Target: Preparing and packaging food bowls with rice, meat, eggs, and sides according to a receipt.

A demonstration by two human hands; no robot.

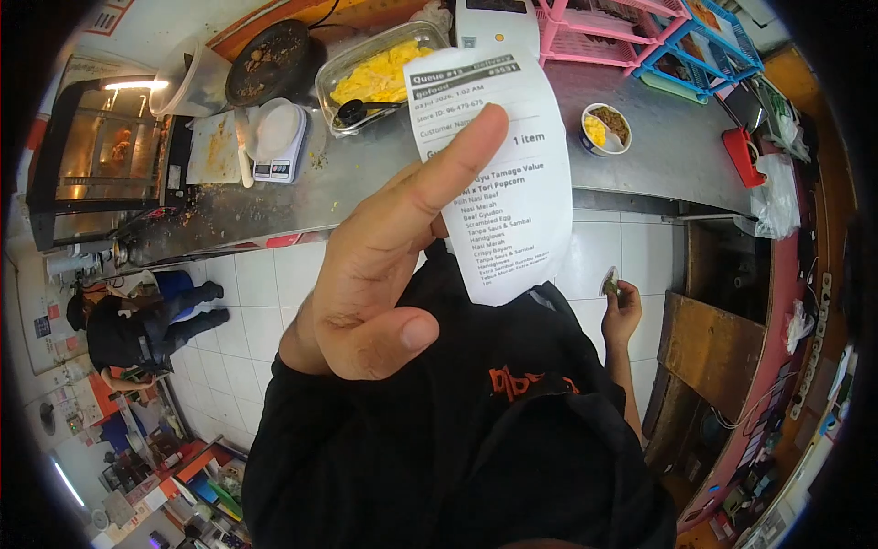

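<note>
My left hand (pixel 384 274) is raised close to the camera, its index finger extended across a printed paper receipt (pixel 507 206). The receipt hangs behind that finger, held among the fingers, and part of its print is covered. Lower on the right, my right hand (pixel 623 312) pinches a small pale piece with something green on it (pixel 610 283); I cannot tell what it is. A round paper bowl (pixel 607 129) on the steel counter (pixel 638 175) holds rice, yellow egg and brown meat. Behind the receipt's left edge stands a clear tray of scrambled egg (pixel 381 68) with a black ladle (pixel 353 111).
A digital scale (pixel 280 165), knife (pixel 243 154), dark pan (pixel 267 62) and lit glass warmer (pixel 103 144) occupy the left counter. A white printer (pixel 497 27) and pink and blue racks (pixel 603 34) stand behind. Another person (pixel 137 326) works far left.
</note>
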